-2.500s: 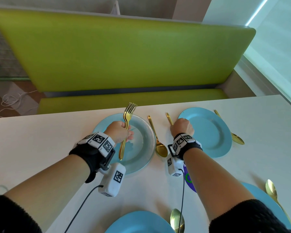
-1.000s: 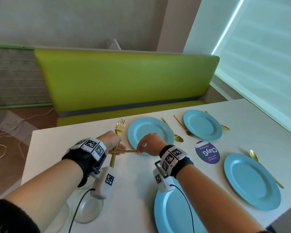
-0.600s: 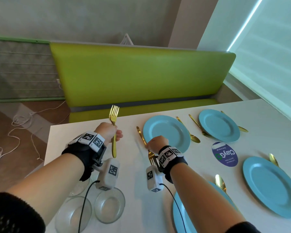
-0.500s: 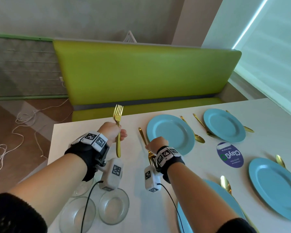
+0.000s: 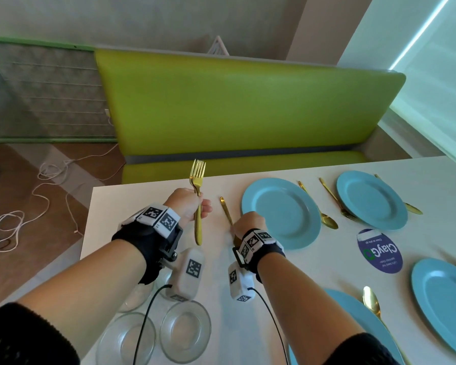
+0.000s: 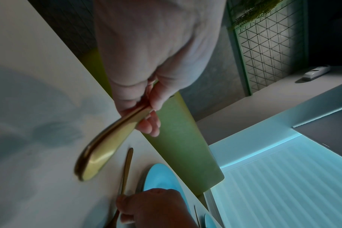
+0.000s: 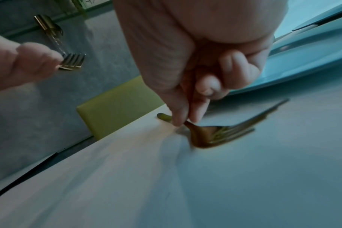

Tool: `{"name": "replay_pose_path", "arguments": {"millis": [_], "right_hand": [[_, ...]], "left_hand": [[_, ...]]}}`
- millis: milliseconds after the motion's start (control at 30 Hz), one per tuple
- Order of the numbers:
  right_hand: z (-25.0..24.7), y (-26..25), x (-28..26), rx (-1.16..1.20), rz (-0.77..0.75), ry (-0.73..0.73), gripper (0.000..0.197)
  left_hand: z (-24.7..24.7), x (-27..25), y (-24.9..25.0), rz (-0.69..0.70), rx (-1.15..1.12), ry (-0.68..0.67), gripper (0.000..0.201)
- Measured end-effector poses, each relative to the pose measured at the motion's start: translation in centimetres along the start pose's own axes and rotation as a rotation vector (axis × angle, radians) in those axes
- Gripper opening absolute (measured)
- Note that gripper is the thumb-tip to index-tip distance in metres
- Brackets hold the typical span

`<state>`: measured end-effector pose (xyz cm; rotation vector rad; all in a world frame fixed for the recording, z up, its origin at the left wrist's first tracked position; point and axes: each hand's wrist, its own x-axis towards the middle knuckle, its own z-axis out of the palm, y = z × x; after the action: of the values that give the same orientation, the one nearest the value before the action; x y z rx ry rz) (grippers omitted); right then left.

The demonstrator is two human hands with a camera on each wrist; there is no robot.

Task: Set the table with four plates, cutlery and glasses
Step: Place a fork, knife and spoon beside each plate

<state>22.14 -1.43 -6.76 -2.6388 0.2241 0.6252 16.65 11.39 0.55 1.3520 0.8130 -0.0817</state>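
Holding, left hand [image 5: 187, 205]: my grip clasps upright forks [image 5: 197, 196].
Right hand [image 5: 248, 223]: pinches fork [image 7: 211, 134] on counter [image 5: 216, 272].
Risk: blurred tines; releasing early skews it toward plate [image 5: 281, 213].

A fork [image 5: 225, 212] lies on the table [image 5: 216, 270] just left of the far plate [image 5: 281, 213]. A spoon [image 5: 319, 206] lies right of it. Glass bowls [image 5: 184, 330] sit at the near left.

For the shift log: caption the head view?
Left hand holds forks; right hand lays fork beside plate.

Head view high, facing bench [image 5: 242, 106]; wrist views low, close; all share white table [image 5: 216, 280]
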Motion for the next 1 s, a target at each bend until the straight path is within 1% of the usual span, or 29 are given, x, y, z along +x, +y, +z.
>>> {"name": "replay_pose_path", "arguments": {"millis": [133,233,300,433,600,667,733,800,833,933,1000], "right_hand": [[-0.4,0.1,0.7,0.045,-0.008,0.026,0.018],[-0.8,0.1,1.2,0.079,0.023,0.039,0.035],[-1.0,0.1,1.5,0.101,0.041,0.049,0.042],[-1.3,0.1,2.2,0.111,0.045,0.054,0.046],[-1.3,0.4,2.7,0.115,0.042,0.055,0.048],[-1.5,0.6,2.7,0.127,0.042,0.057,0.050],[-1.9,0.7,2.2,0.148,0.034,0.057,0.053],[-2.6,0.7,1.4,0.169,-0.006,0.059,0.054],[-3.2,0.8,0.9,0.186,-0.049,0.049,0.053],[-5.3,0.9,-1.4,0.257,-0.231,-0.020,0.044],[-6.8,1.5,-3.2,0.294,-0.333,-0.058,0.035]], "left_hand": [[0.2,0.1,0.1,0.003,-0.007,-0.011,0.011],[0.3,0.2,0.1,0.001,0.001,-0.007,0.011],[0.4,0.2,0.0,-0.003,0.001,0.002,0.012],[0.6,0.4,-0.1,-0.012,0.006,0.012,0.014],[0.9,0.7,-0.3,-0.016,-0.001,0.015,0.022],[1.0,0.6,-0.4,-0.016,-0.003,0.009,0.020],[1.2,0.5,-0.5,-0.015,0.005,0.008,0.015],[1.6,0.3,-0.5,-0.020,0.006,0.006,0.012],[1.9,0.2,-0.4,-0.025,0.005,-0.001,0.013],[3.1,-0.7,-0.1,-0.034,0.020,-0.037,0.019],[4.2,-1.4,0.1,-0.019,0.059,-0.079,0.019]]}}
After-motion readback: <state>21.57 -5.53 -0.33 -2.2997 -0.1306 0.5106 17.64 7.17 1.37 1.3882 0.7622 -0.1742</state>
